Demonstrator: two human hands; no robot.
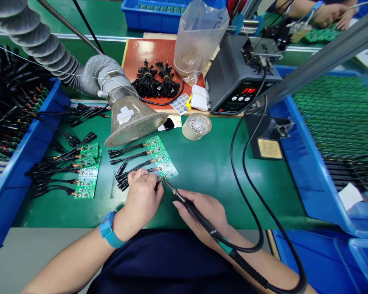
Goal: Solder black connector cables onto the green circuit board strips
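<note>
Pinched one black cable (pixel 156 186) in the grip of the left hand (pixel 143 195). Clasped one soldering iron (pixel 200 218) in the right hand (pixel 211 207), by one green board (pixel 162 157) on the bench (pixel 214 163). Saw silver bits (pixel 197 125) in one cup (pixel 190 134), black cables (pixel 6 90) in the left bin (pixel 10 200), green boards (pixel 340 114) in the right. Counted two cable bunches (pixel 146 81).

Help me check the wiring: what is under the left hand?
Black cables poke out from under the left hand, above the green table. Their covered stretches, and anything else beneath the hand, cannot be seen.
</note>
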